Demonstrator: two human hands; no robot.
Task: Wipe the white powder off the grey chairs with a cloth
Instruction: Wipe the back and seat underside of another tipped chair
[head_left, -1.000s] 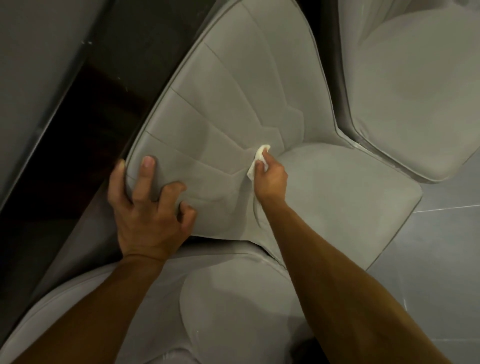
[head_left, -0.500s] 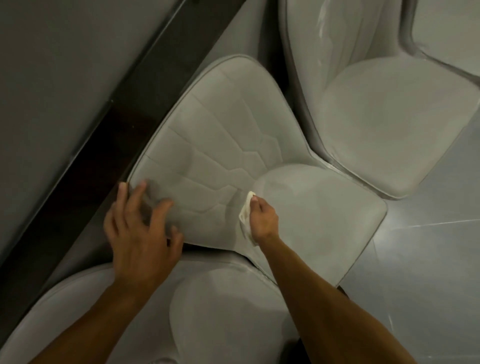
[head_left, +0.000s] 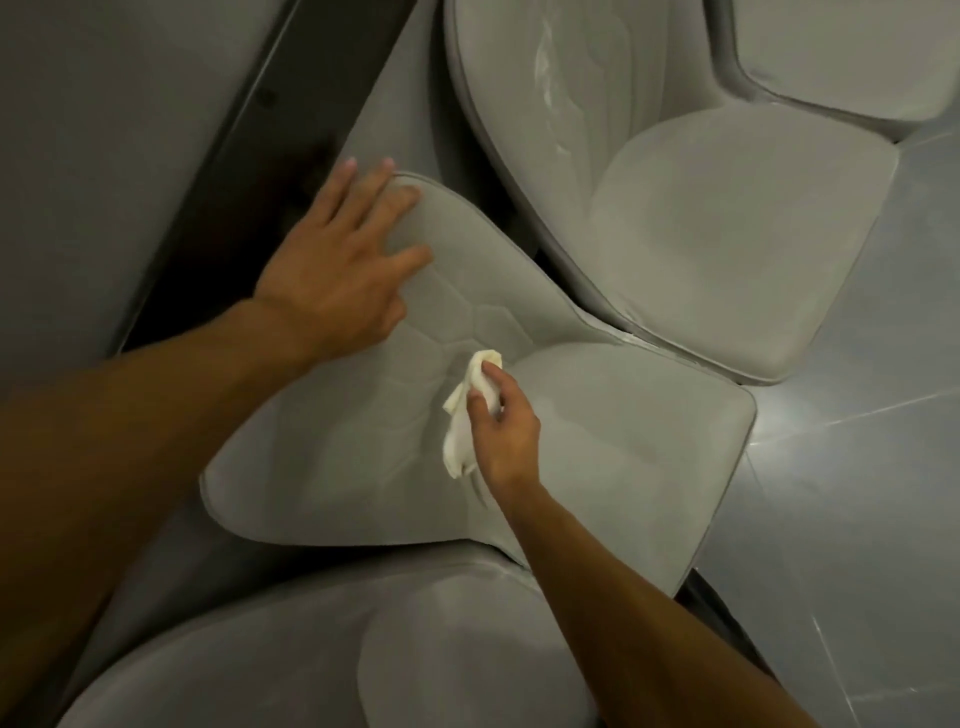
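I have my left hand spread flat, fingers apart, on the top of the middle chair, bracing its backrest. My right hand is pinched round the bunched cloth at the crease where that chair's backrest meets its seat. To do this pass well, I judge I should turn a fresh, flatter face of the cloth down and draw it one way along the crease and stitched seams, lifting dust out toward the seat rather than rubbing it in. The white powder streaking the neighbouring chair, just beyond the middle chair, looks untouched.
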